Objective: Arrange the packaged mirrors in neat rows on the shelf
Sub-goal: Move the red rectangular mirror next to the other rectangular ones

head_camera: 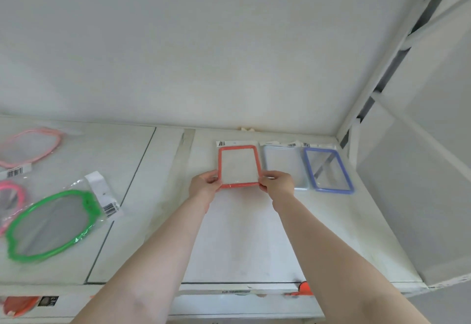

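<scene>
Head view: both hands on red mirror (239,165), at back right of shelf (254,234). Left hand (204,185) pinching near-left corner of frame, right hand (276,183) pinching near-right corner; fingers of both curled round the frame edge, gripping. Red mirror lying flat, long side running front to back, header card toward the back wall. White mirror (283,165) just beside it on the right, blue mirror (328,169) next along, near the shelf's right end. Row of three forming along the back.

Doing the step well, as judged: slide rather than lift, keep both corners level so the frame stays square. Push back until the header card lines up with the neighbours' cards. Close the gap to the white one without riding over its bag edge. Check near edges: blue sits slightly skewed and further forward, may need a nudge after. Let go with both hands together to avoid twisting the frame.

Still loose on the left part of shelf: green mirror (51,224), oval, bagged, lying askew; pink mirror (30,147) behind it; another pink one (11,196) at frame edge, partly cut off.

Labels: barcode stickers on header cards of red, white, blue, green and pink. Digits too small and blurred to read. No brand name legible. Shelf-front strip with a tag, text unreadable.
</scene>
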